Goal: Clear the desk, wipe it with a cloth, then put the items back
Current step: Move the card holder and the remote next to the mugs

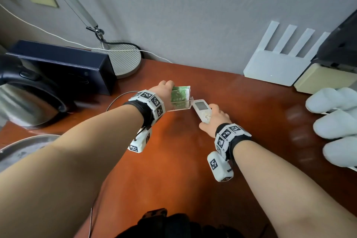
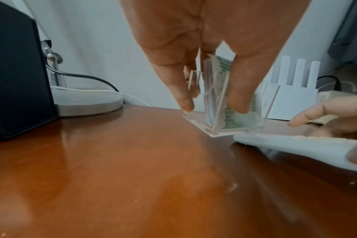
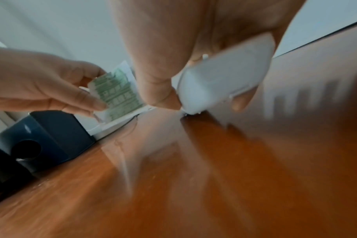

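Note:
On the brown wooden desk [image 1: 173, 160], my left hand [image 1: 168, 88] grips a clear acrylic holder [image 1: 179, 100] from above, with green-printed packets standing in it. In the left wrist view the thumb and fingers [image 2: 238, 104] pinch the holder [image 2: 234, 124], whose base sits at the desk surface. My right hand [image 1: 214, 116] holds a white remote control [image 1: 201, 109] with a small screen, just right of the holder. In the right wrist view the remote [image 3: 224, 77] tilts down, its far end touching or nearly touching the desk.
A dark blue box [image 1: 63, 63], a kettle [image 1: 29, 102] and a lamp base [image 1: 125, 60] with cables stand at the back left. A white router [image 1: 276, 63] and a beige box [image 1: 324, 81] line the wall at right. White slippers [image 1: 336, 118] lie at the right edge, and a metal tray [image 1: 23, 147] sits near left.

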